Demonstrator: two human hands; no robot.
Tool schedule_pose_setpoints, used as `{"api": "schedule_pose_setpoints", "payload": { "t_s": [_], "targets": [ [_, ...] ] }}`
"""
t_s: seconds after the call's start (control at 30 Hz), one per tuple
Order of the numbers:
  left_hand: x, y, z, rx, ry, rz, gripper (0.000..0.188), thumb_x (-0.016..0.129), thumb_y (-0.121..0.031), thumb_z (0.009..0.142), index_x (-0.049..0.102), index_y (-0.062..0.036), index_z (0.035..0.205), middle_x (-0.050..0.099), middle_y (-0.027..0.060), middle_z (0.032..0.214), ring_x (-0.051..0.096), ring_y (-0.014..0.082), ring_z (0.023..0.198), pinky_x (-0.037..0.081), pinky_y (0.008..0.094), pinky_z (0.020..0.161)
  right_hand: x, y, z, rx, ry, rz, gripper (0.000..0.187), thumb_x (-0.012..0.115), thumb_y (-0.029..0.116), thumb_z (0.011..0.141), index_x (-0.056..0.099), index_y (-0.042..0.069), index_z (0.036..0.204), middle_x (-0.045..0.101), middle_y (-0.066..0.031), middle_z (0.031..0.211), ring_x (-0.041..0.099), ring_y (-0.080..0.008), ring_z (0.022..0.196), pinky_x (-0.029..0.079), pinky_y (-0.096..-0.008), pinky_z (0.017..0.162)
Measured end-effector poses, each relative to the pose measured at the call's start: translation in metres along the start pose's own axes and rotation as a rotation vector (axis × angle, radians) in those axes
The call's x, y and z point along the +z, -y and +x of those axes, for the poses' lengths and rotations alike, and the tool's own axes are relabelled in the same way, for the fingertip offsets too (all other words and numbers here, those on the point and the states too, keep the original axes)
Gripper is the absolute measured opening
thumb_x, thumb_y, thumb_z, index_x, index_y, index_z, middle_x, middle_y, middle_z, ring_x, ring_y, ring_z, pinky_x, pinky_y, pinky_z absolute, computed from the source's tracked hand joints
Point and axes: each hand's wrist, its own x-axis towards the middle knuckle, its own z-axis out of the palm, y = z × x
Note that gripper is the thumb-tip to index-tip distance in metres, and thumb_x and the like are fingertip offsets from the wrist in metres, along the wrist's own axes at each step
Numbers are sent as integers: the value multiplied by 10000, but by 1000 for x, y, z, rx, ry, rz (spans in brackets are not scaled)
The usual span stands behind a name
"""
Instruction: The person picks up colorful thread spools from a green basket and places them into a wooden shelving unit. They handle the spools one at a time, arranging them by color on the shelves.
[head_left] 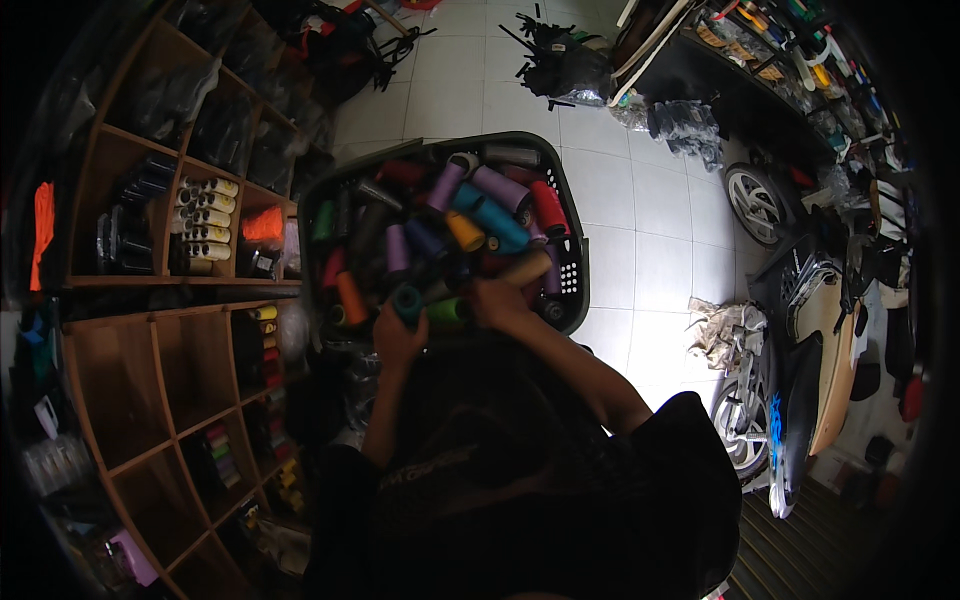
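In front of me a dark plastic basket (571, 283) is heaped with thread spools in many colours. My left hand (398, 338) is closed around a teal thread spool (407, 300) at the basket's near side, its end facing up. Deeper in, my right hand (498, 303) reaches among the spools, right beside a tan spool (526, 268); its fingertips are in shadow, so I cannot make out a grip. A lime green spool (447, 311) lies between my two hands, and an orange spool (351, 297) is left of them. Purple, blue, yellow and red spools lie farther back.
Wooden cubby shelves (110, 466) line the left, some holding cream spools (208, 218) and an orange bundle (262, 225). On the right a motorbike (795, 370) stands on the white tiled floor (606, 215). Plastic-wrapped goods (690, 130) lie at the far right.
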Motion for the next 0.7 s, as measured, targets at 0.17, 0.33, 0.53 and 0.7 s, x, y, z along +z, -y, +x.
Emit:
{"api": "schedule_pose_setpoints", "payload": {
  "t_s": [0.17, 0.33, 0.53, 0.7],
  "targets": [
    [2, 2, 0, 22, -16, -28, 593, 740, -342, 816, 533, 24, 1234, 657, 226, 1029, 655, 407, 937, 518, 472, 807, -10, 12, -3, 10, -189, -95, 196, 653, 193, 858, 663, 41, 981, 664, -231, 959, 659, -416, 909, 530, -515, 797],
    [8, 10, -3, -7, -13, -6, 625, 739, -359, 809, 527, 37, 1244, 655, 237, 1008, 658, 411, 905, 521, 476, 802, -14, 19, 7, -172, -252, -25, 125, 636, 114, 822, 670, 39, 917, 661, -209, 920, 646, -395, 902, 528, -498, 800],
    [8, 8, -4, 0, -25, -24, 654, 736, -376, 807, 524, 42, 1264, 654, 242, 997, 660, 413, 876, 527, 472, 787, 0, 17, 38, -391, -141, -201, 159, 615, 74, 752, 672, 33, 894, 672, -177, 961, 635, -359, 970, 516, -465, 851],
    [7, 11, -7, 13, -35, 11, 669, 735, -378, 809, 517, 50, 1275, 650, 251, 997, 659, 415, 874, 530, 476, 781, 20, 18, 56, -402, -80, -392, 216, 613, 141, 772, 690, 65, 959, 679, -124, 1030, 614, -303, 1038, 446, -473, 950]
  ]
}}
